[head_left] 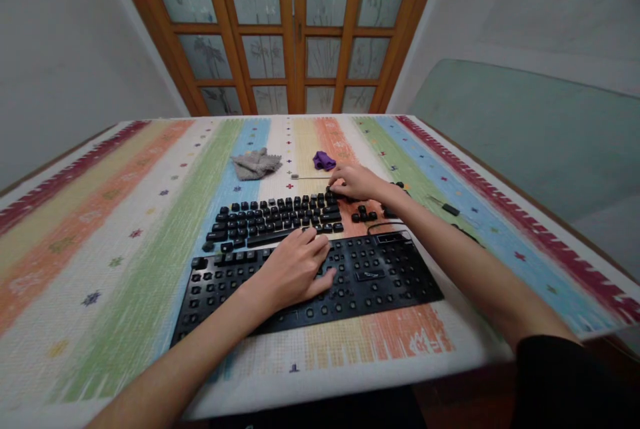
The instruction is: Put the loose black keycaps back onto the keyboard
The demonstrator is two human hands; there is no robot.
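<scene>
1. Left grip [295, 264]: I see it loosely spread, holding nothing, fingers across the upper edge of the keyboard [345, 282].
2. Gray cloth [257, 164]: beyond the keycaps [270, 227], which lie in rows on the worktop [150, 242].
3. Purple cloth [324, 161]: just beside the right grip [357, 181].
4. Right grip: thumb and fingers close together at the keycaps' far right end; I can't tell whether one is pinched.

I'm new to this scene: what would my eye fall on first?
Probably the mostly stripped keyboard at the near side of the tablecloth, under the left hand. Just beyond it lie rows of loose keycaps, with the right hand at their far edge. Farther back sit a grey cloth and a purple cloth.
</scene>
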